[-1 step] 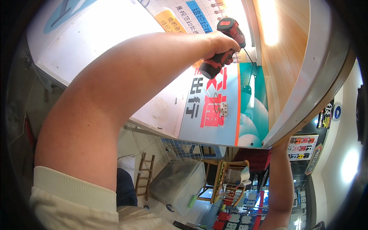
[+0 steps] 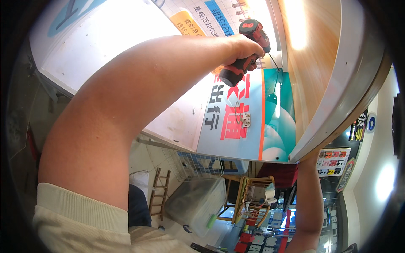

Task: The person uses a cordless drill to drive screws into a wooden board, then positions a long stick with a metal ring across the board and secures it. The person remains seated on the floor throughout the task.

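My left hand [image 2: 249, 49] is closed around the grip of a red and black cordless drill [image 2: 244, 67]. Its long thin bit [image 2: 274, 61] points toward the inner corner where a printed panel [image 2: 236, 145] meets a wood-grain board [image 2: 314, 55]. The tip seems to touch near that joint, though what it sits on is too small to make out. A small metal plate with holes [image 2: 246, 119] lies on the panel below the drill. At the right, my right hand [image 2: 310, 159] reaches up to the lower edge of the board; its fingers are hidden behind it.
A white-edged curved rim [image 2: 337, 109] borders the board. Below the panel are a wire basket [image 2: 198, 164], a translucent plastic bin [image 2: 198, 202], a bamboo chair [image 2: 253, 194] and a small wooden ladder-like frame [image 2: 159, 194]. Sample lettering boards [image 2: 333, 162] hang at the right.
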A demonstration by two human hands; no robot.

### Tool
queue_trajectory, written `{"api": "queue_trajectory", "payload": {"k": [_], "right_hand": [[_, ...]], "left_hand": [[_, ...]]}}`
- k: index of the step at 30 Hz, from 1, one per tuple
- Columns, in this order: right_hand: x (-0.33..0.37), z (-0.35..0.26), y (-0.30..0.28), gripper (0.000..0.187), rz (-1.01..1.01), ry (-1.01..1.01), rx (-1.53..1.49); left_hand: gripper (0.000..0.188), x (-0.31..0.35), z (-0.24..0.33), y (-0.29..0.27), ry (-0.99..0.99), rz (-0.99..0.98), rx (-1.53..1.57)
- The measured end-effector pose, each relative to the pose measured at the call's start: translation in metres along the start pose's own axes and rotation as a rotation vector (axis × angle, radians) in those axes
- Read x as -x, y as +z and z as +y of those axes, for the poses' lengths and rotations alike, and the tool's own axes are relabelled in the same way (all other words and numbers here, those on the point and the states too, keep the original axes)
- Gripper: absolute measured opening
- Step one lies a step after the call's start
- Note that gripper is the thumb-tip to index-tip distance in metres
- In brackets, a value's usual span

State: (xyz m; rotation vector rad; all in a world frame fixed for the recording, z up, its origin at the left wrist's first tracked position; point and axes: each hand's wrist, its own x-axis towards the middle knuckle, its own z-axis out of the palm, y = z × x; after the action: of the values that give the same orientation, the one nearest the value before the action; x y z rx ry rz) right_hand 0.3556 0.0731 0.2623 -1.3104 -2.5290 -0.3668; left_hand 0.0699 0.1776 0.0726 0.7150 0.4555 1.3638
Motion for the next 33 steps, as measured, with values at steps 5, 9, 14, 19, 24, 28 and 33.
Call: {"api": "queue_trajectory", "payload": {"k": [5, 9, 14, 19, 24, 28, 33], "right_hand": [[-0.001, -0.003, 0.002, 0.068, 0.014, 0.103, -0.145], [-0.002, -0.005, 0.003, 0.068, 0.03, 0.161, -0.234], [-0.004, -0.007, 0.005, 0.067, 0.046, 0.206, -0.307], [-0.005, -0.009, 0.007, 0.067, 0.057, 0.238, -0.367], [-0.005, -0.011, 0.009, 0.066, 0.067, 0.256, -0.41], [-0.004, -0.013, 0.01, 0.066, 0.082, 0.268, -0.446], [-0.004, -0.014, 0.01, 0.065, 0.1, 0.282, -0.484]], "left_hand": [[0.026, 0.0, 0.001, -0.001, 0.037, -0.027, -0.044], [0.022, 0.001, 0.001, 0.0, 0.046, -0.022, -0.066], [0.028, 0.003, 0.004, 0.001, 0.011, -0.01, -0.061], [0.027, -0.001, 0.003, 0.001, 0.016, -0.031, -0.053], [0.025, -0.005, -0.002, 0.0, 0.021, -0.063, -0.032], [0.026, -0.003, -0.005, -0.003, 0.026, -0.097, 0.044], [0.023, 0.01, -0.022, -0.01, 0.021, 0.027, 0.11]]}}
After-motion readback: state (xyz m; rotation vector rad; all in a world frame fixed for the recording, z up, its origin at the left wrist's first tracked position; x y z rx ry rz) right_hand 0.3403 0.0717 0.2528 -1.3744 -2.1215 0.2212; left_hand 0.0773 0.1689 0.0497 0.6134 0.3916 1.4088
